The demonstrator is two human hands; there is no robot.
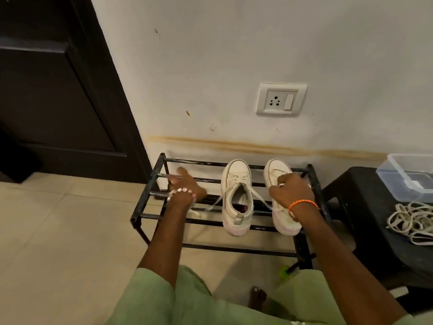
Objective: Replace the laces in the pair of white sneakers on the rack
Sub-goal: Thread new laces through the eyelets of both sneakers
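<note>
1. The rack (234, 247) is only open bars; the left shoe (236, 198), at 12 o'clock, overhangs the front bar, so a hard tug on its lace (212, 205) could tip it through.
2. The right shoe (281, 207), at 1 o'clock, is gripped by the right hand (290, 191); jerking it could snag the neighbour's lace.
3. The left hand (187, 186), at 11, rests on the bars, fingers hidden. Open floor lies at 9; a stool (375, 231) with spare laces (412, 221) crowds 3.

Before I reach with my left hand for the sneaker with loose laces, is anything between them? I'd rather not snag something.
Nothing visible: only bare rack bars separate the left hand from that sneaker, though one loose lace end trails toward the hand.
</note>
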